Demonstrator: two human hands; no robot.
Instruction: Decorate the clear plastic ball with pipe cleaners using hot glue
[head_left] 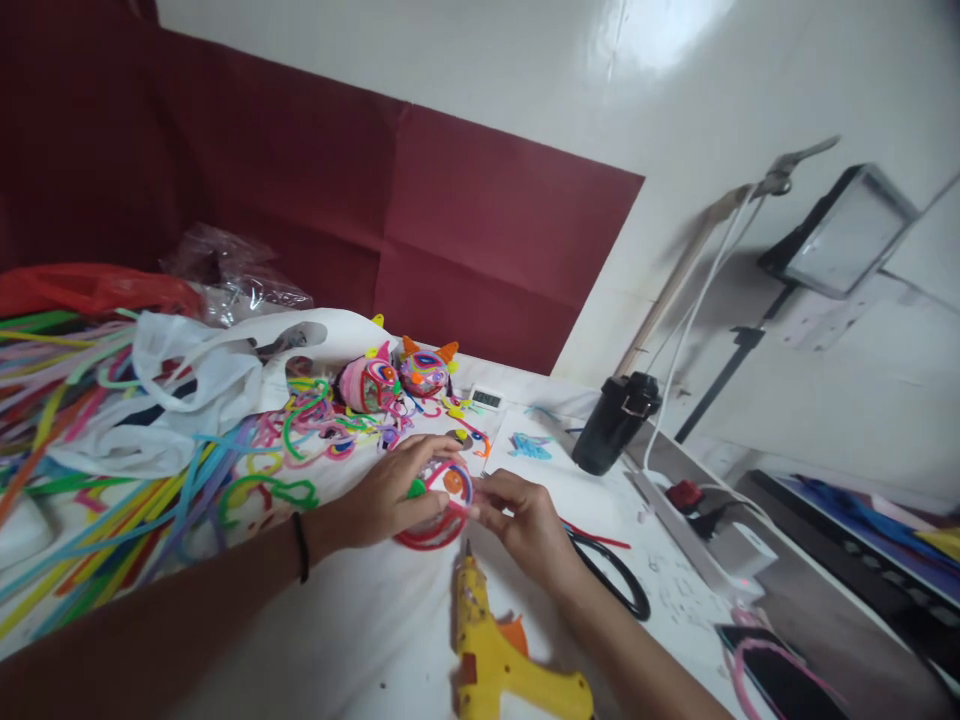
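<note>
My left hand (394, 492) wraps over the top and left side of a round ornament (439, 505) trimmed with pipe cleaners. Red strands circle its lower edge, and an orange eye ringed in white and blue faces up. At its right edge, my right hand (525, 525) pinches a pink-red pipe cleaner (459, 510) against the surface; the fingertips partly hide it. Just below lies a yellow hot glue gun (487, 640), its nozzle pointing at the ornament, with neither hand on it. Part of the ornament is covered by my left fingers.
Loose pipe cleaners (142, 510) pile up at left beside a white plastic bag (187, 380). Two decorated balls (426, 370) stand at the back near a small digital timer (486, 398). At right are a black bottle (616, 425), a power strip (697, 545), a black cable (619, 570) and a phone (780, 670).
</note>
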